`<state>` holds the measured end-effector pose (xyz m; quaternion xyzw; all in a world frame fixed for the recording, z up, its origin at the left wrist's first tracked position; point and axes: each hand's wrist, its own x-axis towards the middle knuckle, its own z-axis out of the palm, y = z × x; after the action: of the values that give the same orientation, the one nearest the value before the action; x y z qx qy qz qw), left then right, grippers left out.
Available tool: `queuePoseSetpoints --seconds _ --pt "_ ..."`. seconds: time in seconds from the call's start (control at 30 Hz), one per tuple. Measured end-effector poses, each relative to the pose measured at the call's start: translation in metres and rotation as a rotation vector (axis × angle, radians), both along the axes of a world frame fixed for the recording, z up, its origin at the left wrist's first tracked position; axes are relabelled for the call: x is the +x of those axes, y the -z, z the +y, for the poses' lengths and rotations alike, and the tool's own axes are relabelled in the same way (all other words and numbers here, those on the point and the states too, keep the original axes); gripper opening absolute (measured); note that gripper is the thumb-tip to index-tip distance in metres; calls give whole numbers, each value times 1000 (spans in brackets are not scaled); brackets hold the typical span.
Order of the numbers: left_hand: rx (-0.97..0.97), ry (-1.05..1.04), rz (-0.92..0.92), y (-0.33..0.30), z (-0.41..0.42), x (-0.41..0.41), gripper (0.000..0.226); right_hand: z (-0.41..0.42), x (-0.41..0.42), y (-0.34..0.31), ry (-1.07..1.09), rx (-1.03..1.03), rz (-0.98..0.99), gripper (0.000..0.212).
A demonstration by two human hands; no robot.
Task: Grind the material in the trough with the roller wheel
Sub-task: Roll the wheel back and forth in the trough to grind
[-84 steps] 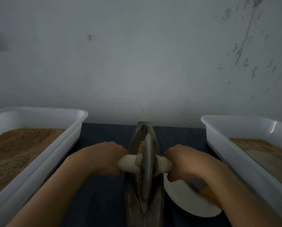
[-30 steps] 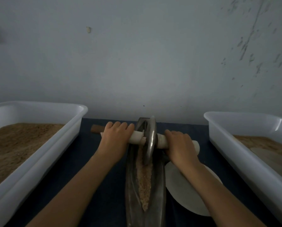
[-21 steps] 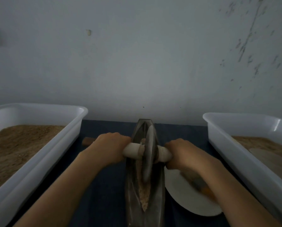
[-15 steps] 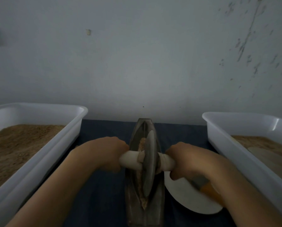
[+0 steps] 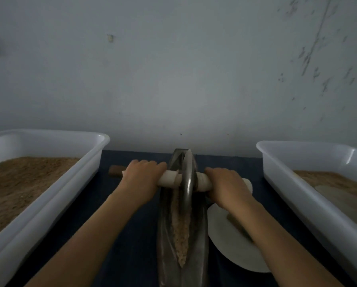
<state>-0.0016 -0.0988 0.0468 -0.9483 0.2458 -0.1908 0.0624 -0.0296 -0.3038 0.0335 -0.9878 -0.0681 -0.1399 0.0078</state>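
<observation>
Both hands, left hand [image 5: 141, 182] and right hand [image 5: 227, 188], wrapped around roller wheel [image 5: 187, 183] axle.

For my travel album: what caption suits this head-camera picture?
Both hands, left hand and right hand, grip the roller wheel handle at the far end of the trough.

Dark grey metal trough [image 5: 200, 235] w/ tan material [image 5: 180, 230], white-wrapped handle [image 5: 169, 179], two white tubs [image 5: 49, 195] on navy cloth [image 5: 132, 241].

No text, label, brand, number or sign can be read anywhere; every surface in view is plain and unmarked.
</observation>
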Motion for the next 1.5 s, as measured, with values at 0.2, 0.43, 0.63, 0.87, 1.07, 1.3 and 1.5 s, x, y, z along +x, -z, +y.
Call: queuePoseSetpoints --seconds 0.2,0.43,0.63,0.87,1.07,1.3,1.5 --pt "-36 -21 -157 6 -7 3 34 -3 1 9 3 44 -172 16" --pt "31 -27 209 -12 2 -6 30 3 -11 -18 6 -8 269 16" --pt "149 17 541 -29 12 -31 37 9 -44 -40 -93 -61 468 19" --pt "123 42 699 -33 17 -31 36 12 -46 -42 -105 -51 484 19" --pt "-17 11 368 -12 12 -9 28 10 -20 -26 -34 -42 206 19" --pt "-131 45 -119 17 5 13 31 4 3 -1 4 -50 -172 15" --pt "-116 83 -53 12 9 8 26 4 -3 0 -8 -61 -120 11"
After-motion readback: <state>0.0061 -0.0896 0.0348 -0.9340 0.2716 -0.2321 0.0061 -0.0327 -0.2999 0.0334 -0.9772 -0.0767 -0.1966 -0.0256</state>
